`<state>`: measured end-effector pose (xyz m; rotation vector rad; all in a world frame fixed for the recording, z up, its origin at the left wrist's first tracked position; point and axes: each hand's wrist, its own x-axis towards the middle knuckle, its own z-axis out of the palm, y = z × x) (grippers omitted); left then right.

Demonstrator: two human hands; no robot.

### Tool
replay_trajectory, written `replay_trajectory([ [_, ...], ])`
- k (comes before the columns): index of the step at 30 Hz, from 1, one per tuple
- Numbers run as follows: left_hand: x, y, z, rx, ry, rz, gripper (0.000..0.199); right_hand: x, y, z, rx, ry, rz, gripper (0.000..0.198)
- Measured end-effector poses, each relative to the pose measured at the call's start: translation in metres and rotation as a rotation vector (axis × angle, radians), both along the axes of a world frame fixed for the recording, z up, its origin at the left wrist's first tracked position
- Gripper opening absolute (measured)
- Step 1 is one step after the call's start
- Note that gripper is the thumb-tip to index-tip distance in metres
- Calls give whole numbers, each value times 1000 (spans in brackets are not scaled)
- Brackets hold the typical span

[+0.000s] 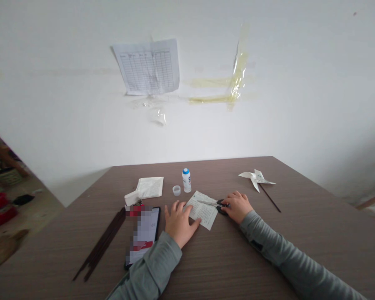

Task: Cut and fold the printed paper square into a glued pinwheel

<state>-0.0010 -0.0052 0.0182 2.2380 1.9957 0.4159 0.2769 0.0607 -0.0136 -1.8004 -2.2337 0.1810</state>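
Observation:
A square piece of printed paper [206, 216] lies turned at an angle on the table. My left hand [179, 225] rests at its left edge with the fingers spread, thumb and fingertips touching the sheet. On the right, my right hand [238, 207] has its fingers on the black handles of a pair of scissors [208, 203], whose blades lie over the paper and point left. Behind the paper stands a white glue bottle [186, 181] with a blue top, and beside it a small clear cup [176, 190].
A paper pinwheel [256, 180] on a dark stick lies at the right. Left are a stack of papers [151, 187], a small open box [133, 201], several dark sticks [103, 241] and a phone [143, 237]. The wall [206, 133] rises behind the table [225, 266].

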Motion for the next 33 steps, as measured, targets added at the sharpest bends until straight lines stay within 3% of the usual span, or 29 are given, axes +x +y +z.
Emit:
replay_trajectory([
  [15, 2, -2, 3, -49, 16, -13, 48, 7, 10, -19, 65, 130, -10, 51],
  [20, 2, -3, -1, -5, -43, -34, 46, 8, 8, -19, 50, 149, -31, 41],
  [26, 3, -3, -2, 5, -40, -30, 45, 1, 0, -16, 132, 133, -30, 37],
  [33, 4, -4, -1, -2, -14, -33, 49, 0, 9, -13, 25, 130, -40, 34],
])
